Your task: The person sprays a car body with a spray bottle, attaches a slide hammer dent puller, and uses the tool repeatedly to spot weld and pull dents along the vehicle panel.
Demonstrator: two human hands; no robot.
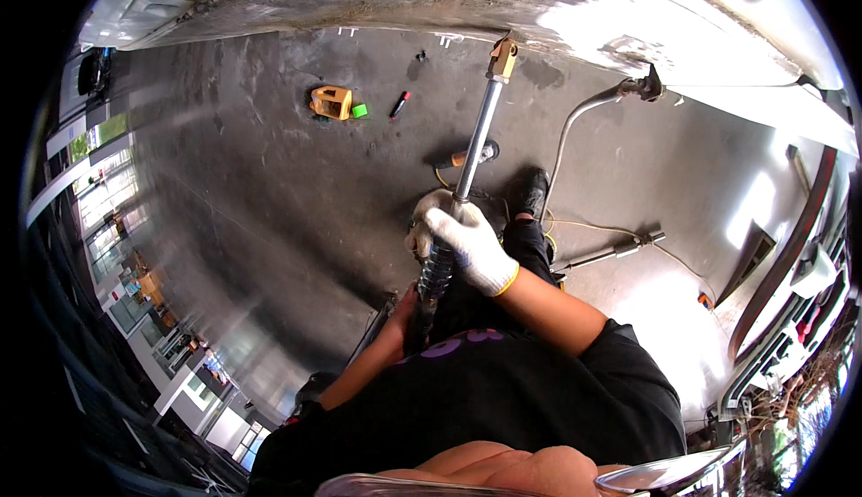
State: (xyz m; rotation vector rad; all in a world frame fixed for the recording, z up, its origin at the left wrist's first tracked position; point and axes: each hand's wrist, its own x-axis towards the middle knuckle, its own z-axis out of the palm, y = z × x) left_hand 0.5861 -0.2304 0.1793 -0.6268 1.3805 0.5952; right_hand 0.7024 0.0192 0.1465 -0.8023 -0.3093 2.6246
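we count two hands in white gloves, and both are closed firmly around one long tool (481, 129). the right hand (473, 244) wraps it from the right side; the left hand (424, 220) holds it from the left and is partly hidden. below the grip we see one dark ridged section (437, 272) of this tool, and ahead of the grip its bright shaft goes up to one brass-coloured clamp (505, 59), which is at the lower edge of one vehicle panel (386, 3). just beyond the hands, one orange and black power tool (489, 150) lies on the floor (251, 165). farther ahead and to the left there are three small things: one yellow case (332, 103), one green block (359, 111) and one red and black marker (400, 105). to the right of the grip we find one bent grey bar (560, 154), one black shoe (534, 193) and one metal rod (618, 252) lying on the floor.
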